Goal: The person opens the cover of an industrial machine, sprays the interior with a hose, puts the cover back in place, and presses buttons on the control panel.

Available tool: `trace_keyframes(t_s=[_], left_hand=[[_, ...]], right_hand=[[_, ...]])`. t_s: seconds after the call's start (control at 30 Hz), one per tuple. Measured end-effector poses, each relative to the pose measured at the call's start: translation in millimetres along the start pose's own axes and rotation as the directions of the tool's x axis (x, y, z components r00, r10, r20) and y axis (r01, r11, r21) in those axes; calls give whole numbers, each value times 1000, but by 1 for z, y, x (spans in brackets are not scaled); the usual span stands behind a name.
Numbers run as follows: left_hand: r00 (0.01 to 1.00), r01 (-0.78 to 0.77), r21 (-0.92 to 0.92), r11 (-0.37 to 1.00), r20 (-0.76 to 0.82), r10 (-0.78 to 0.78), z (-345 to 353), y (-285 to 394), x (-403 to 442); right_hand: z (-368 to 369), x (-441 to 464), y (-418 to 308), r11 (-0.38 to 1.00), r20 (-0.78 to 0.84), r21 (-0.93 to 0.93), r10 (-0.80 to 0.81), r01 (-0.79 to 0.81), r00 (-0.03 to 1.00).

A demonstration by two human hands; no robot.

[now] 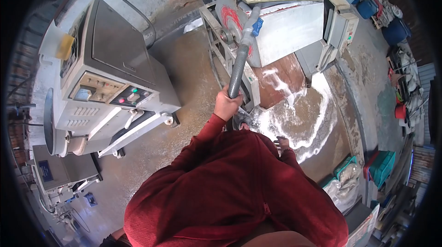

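Note:
My left hand (227,105) is wrapped round a grey ribbed hose (238,70). The hose joins a grey pipe fitting with a blue valve handle (258,26). That pipe reaches up in front of a large white machine (290,31) with a red-marked round side. Lower on the right, my right hand (282,144) hangs over the wet floor, fingers apart and holding nothing. White foamy liquid (317,129) spreads in a ring on the floor beside it.
A grey cabinet machine (120,49) with a button panel (132,96) stands at the left. Green crates (381,168) and plastic bags (348,183) sit at the lower right. A raised floor edge (352,109) runs along the right. Blue containers (367,8) stand at the upper right.

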State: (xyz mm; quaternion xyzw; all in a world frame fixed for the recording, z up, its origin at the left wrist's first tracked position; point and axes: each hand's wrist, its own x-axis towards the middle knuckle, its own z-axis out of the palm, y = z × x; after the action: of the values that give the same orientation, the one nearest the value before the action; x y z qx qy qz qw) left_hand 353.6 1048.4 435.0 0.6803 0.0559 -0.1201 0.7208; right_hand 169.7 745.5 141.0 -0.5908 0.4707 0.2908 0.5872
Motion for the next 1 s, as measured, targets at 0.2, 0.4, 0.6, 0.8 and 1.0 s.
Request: trace_keyframes(t_s=[0.2, 0.4, 0.6, 0.8, 1.0], left_hand=[[1000, 20, -23, 1000, 11, -20, -1, 1, 0], [1000, 6, -9, 1000, 9, -6, 0, -1, 1], [1000, 12, -43, 999, 5, -12, 0, 0, 0], [1000, 23, -94, 995, 0, -23, 0, 3, 0], [1000, 28, -58, 998, 3, -28, 2, 11, -1]], right_hand=[[-8, -2, 1, 999, 65, 42, -28, 26, 997], [-2, -6, -4, 1000, 7, 15, 19, -19, 1000], [1, -14, -10, 998, -39, 13, 55, -55, 998], [4, -29, -13, 1000, -53, 2, -20, 20, 998], [5, -22, -9, 1000, -80, 16, 12, -11, 997]])
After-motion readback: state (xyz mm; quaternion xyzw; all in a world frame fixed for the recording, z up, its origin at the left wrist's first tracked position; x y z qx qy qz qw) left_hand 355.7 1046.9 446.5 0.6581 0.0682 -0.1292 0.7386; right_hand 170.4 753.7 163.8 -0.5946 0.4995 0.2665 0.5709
